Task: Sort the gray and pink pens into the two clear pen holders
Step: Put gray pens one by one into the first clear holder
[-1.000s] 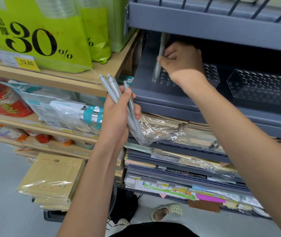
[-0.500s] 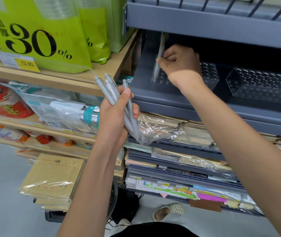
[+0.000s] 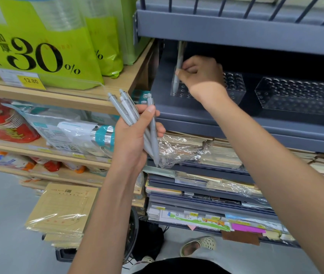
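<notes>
My left hand (image 3: 135, 135) grips a bundle of several gray pens (image 3: 151, 133), tips pointing down, in front of the gray shelf. My right hand (image 3: 200, 74) reaches into the shelf and pinches one gray pen (image 3: 179, 62), held upright with its tip down in the far-left corner of the left clear pen holder (image 3: 234, 86). A second clear pen holder (image 3: 299, 97) sits to the right on the same shelf, with no pens visible in it. No pink pens are in view.
The gray metal shelf (image 3: 236, 123) has a low upper shelf (image 3: 236, 30) close above the holders. Stacks of wrapped notebooks (image 3: 206, 151) lie below. To the left, wooden shelves (image 3: 62, 95) carry green packages (image 3: 38, 46) and cups.
My right hand has lowered the single gray pen slightly at the left holder's corner. My left hand with the pen bundle has stayed almost still.
</notes>
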`<state>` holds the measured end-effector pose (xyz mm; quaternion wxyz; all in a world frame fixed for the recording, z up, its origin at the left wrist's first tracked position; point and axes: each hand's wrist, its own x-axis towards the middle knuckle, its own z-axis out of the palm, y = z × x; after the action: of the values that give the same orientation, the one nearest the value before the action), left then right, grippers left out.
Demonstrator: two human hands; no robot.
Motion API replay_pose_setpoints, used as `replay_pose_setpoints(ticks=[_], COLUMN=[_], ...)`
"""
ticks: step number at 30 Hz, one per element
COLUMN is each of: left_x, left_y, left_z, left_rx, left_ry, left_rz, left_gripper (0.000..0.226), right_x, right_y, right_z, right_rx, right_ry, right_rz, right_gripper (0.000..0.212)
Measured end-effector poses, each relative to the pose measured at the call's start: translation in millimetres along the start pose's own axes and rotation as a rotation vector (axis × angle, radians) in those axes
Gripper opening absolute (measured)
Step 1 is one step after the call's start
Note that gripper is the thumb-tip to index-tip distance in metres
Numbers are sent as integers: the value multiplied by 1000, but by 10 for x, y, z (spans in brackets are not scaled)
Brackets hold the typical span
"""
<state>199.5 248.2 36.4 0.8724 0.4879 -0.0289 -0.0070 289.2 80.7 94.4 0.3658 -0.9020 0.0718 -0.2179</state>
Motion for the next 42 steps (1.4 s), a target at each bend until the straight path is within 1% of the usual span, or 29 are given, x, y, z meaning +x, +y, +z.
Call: replay_pose_setpoints(ticks=[2, 5, 6, 7, 8, 9, 11, 12, 14, 17, 19, 21, 22, 24, 25, 27, 29, 31, 34, 35, 36, 38, 40, 42], left_x=[0, 0, 0, 2, 3, 4, 8, 11, 19, 32, 41, 52, 56, 59, 57, 48, 41, 42, 55, 57, 59, 63, 73, 80], left_y=[-4, -17, -23, -30, -40, -50, -69, -81, -104, -134, -152, -163, -167, -173, -174, -181, -190, -197, -199, -200, -201, -199, -188, -172], left_z=[12, 17, 21, 25, 32, 42, 71, 90, 129, 171, 190, 206, 212, 212, 208, 204, 220, 253, 316, 331, 338, 330, 295, 262], left_rx=[7, 18, 21, 23, 25, 25, 20, 16, 7, 33, 70, 92, 95, 104, 122, 171, 212, 227, 201, 199, 198, 174, 175, 194], left_ry=[-6, -22, -29, -35, -41, -48, -70, -85, -114, -132, -119, -108, -113, -134, -146, -167, -166, -141, -102, -100, -101, -106, -132, -166], left_rz=[2, 1, -2, -6, -10, -13, -14, -13, -9, -8, -24, -65, -87, -115, -122, -130, -129, -131, -127, -121, -115, -113, -111, -100], left_gripper=[6, 7, 8, 8, 8, 8, 8, 8, 8, 7, 13, 21, 23, 24, 23, 20, 15, 12, 12, 13, 15, 16, 21, 26], right_x=[-26, -121, -171, -226, -287, -352, -449, -477, -495, -468, -460, -445, -433, -403, -385, -356, -362, -412, -516, -536, -541, -492, -375, -221], right_y=[1, -23, -42, -60, -80, -97, -110, -104, -87, -33, 21, 68, 77, 86, 97, 129, 159, 178, 227, 240, 242, 234, 232, 255], right_z=[-24, -113, -148, -184, -217, -253, -310, -332, -373, -426, -450, -478, -494, -531, -548, -567, -541, -488, -449, -449, -453, -482, -521, -550], right_rx=[20, 93, 151, 232, 311, 365, 351, 327, 327, 372, 433, 557, 637, 788, 842, 902, 929, 913, 762, 714, 695, 740, 822, 854], right_ry=[-6, 76, 85, 56, -16, -124, -353, -432, -508, -554, -579, -563, -534, -435, -366, -227, -167, -209, -392, -428, -425, -326, -145, 32], right_rz=[7, -16, -31, -45, -56, -70, -109, -125, -131, -86, -25, 39, 63, 101, 126, 170, 192, 193, 134, 114, 102, 108, 123, 120], right_gripper=[17, 13, 10, 8, 6, 4, 4, 5, 7, 10, 11, 13, 10, 2, 3, 5, 6, 7, 7, 8, 7, 4, 6, 8])
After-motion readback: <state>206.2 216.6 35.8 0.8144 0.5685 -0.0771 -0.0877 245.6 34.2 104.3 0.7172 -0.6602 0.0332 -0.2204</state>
